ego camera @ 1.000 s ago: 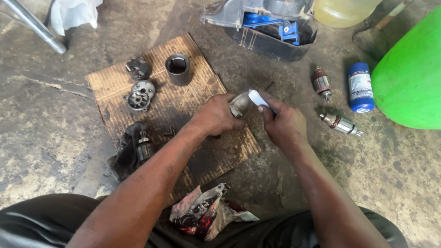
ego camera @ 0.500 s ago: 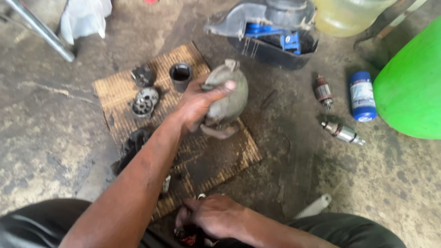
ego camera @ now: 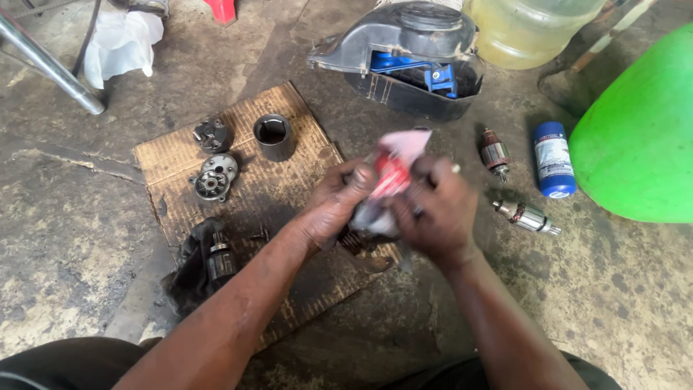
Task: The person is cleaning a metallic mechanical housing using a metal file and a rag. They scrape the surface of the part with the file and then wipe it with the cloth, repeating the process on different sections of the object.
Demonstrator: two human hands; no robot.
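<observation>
**Wiping a greasy part with a rag**

While both hands meet over the near right corner of the cardboard [ego camera: 216, 155], the left hand [ego camera: 333, 206] grips a dark metal part [ego camera: 354, 240], mostly hidden, and the right hand [ego camera: 433, 209] presses a red-and-white rag [ego camera: 393, 170] around it. The step looks like wiping. Turning the part to reach unwiped faces seems called for. Further left lie a steel sleeve [ego camera: 274, 136] and an end cap [ego camera: 214, 177]; two armatures [ego camera: 495, 153] lie right.
</observation>
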